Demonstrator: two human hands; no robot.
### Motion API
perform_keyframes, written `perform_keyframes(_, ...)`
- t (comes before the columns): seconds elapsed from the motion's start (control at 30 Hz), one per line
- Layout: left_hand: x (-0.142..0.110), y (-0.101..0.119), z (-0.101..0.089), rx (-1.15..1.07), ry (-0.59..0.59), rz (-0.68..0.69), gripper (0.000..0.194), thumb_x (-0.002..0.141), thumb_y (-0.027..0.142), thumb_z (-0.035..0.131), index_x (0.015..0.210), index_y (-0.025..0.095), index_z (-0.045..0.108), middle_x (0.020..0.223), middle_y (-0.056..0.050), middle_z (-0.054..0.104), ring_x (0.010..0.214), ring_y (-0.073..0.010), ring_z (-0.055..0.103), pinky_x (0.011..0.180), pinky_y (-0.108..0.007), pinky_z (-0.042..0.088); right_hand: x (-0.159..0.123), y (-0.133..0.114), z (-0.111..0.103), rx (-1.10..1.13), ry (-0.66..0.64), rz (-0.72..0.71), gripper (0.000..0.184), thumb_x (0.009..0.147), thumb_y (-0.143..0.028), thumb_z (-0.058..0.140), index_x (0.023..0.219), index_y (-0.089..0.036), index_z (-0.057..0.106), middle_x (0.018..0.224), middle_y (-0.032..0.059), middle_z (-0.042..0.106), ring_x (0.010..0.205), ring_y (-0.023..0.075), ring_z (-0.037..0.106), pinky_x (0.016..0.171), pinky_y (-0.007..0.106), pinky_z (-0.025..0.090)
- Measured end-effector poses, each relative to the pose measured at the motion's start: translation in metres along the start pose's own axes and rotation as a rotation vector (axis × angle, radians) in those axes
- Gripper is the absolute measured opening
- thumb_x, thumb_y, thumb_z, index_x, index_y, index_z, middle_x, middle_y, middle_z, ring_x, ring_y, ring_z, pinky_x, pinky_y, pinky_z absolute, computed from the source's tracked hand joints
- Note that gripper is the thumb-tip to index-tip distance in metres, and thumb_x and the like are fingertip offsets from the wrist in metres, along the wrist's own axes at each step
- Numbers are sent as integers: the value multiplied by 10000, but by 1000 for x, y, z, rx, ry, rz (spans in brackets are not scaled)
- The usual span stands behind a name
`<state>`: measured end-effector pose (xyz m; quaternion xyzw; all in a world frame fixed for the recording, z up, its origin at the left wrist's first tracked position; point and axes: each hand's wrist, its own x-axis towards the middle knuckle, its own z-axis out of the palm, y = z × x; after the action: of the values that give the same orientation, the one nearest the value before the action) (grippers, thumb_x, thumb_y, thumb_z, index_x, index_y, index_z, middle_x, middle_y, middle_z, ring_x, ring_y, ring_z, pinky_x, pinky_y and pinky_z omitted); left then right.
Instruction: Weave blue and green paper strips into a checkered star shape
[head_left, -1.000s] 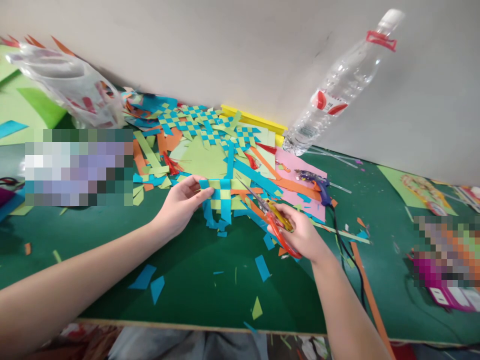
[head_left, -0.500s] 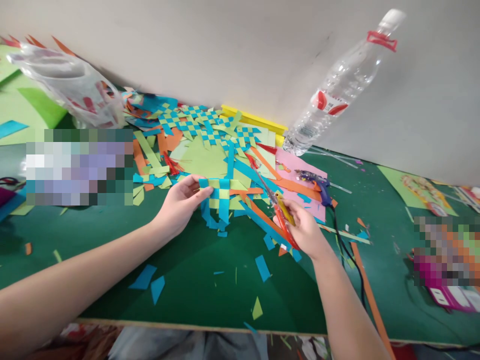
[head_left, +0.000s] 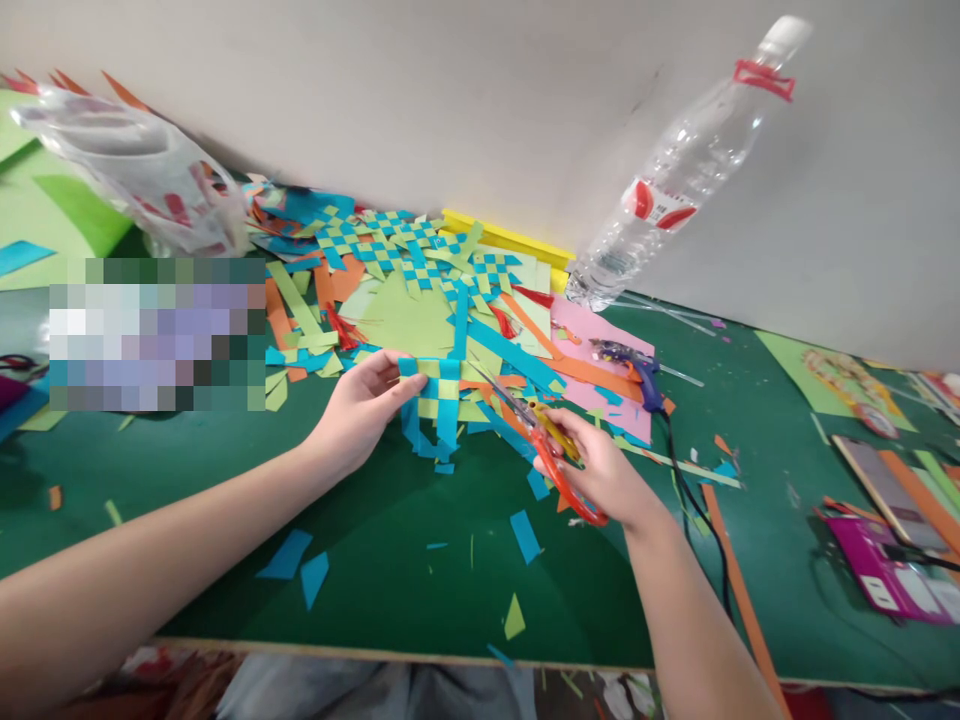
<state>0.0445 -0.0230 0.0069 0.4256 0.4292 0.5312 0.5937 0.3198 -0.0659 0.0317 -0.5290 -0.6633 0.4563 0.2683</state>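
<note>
My left hand (head_left: pixel 367 395) pinches the left upper edge of a small woven paper piece (head_left: pixel 429 396), a blue and light green checkerboard. Loose blue strip ends hang from its lower side. In my right hand (head_left: pixel 600 465) is a pair of scissors (head_left: pixel 551 455) with a red handle, and a yellow part shows beside my fingers. The slim blades point up and left, with their tips just right of the woven piece. Whether the blades touch the paper I cannot tell. Behind them lies a heap of similar woven pieces (head_left: pixel 420 250) and loose strips.
A clear bottle (head_left: pixel 667 190) stands by the wall at right. A blue glue gun (head_left: pixel 637 372) lies partly on pink paper (head_left: pixel 577 325), its cord running forward. At left stands a plastic-wrapped cup (head_left: pixel 150 170). A phone (head_left: pixel 889 490) lies far right. Paper scraps litter the green table (head_left: pixel 360 570).
My right hand first swung the scissors right, away from the woven piece, then brought the blades back left beside it. My left hand stays nearly still, keeping its pinch.
</note>
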Motion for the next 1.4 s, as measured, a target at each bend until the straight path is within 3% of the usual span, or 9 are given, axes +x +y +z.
perform_keyframes(0.27,-1,1,0,-11,-8,0,219,743,266,713,919,196,604,781,11,572,744,-112,575,658,-214,482,1,-3,2,10,25,6,460,720,-305,699,1131,-196,526,1111,82,630,1016,246,627,869,359,517)
perform_keyframes(0.53,0,-1,-2,4,-17,-1,210,750,270,708,910,195,594,796,4,575,758,-121,583,620,-207,478,0,-6,2,128,19,101,318,772,-340,651,1049,-210,562,928,48,688,798,202,694,666,296,565)
perform_keyframes(0.7,0,-1,-2,3,7,-9,217,736,268,720,897,197,591,811,6,596,738,-98,576,587,-172,450,2,-8,2,35,150,50,295,732,-301,678,999,-201,601,969,55,686,886,213,672,776,322,542)
perform_keyframes(0.93,-1,2,0,-15,-5,-10,188,737,264,721,848,198,584,817,13,606,730,-86,574,593,-159,447,8,1,1,131,344,69,290,734,-331,664,981,-195,599,917,46,699,885,199,671,810,326,530)
perform_keyframes(1.13,-1,3,1,21,-5,-65,193,734,296,723,838,206,588,772,26,597,660,-72,555,497,-133,403,12,16,-3,-328,540,98,351,750,-358,611,1062,-199,593,963,67,689,857,228,652,831,405,491)
perform_keyframes(1.4,-1,2,1,45,20,-111,243,718,362,718,864,200,610,818,6,592,726,-119,576,576,-196,475,15,21,2,-728,561,12,308,747,-354,597,999,-175,582,1016,116,675,924,277,624,888,452,388)
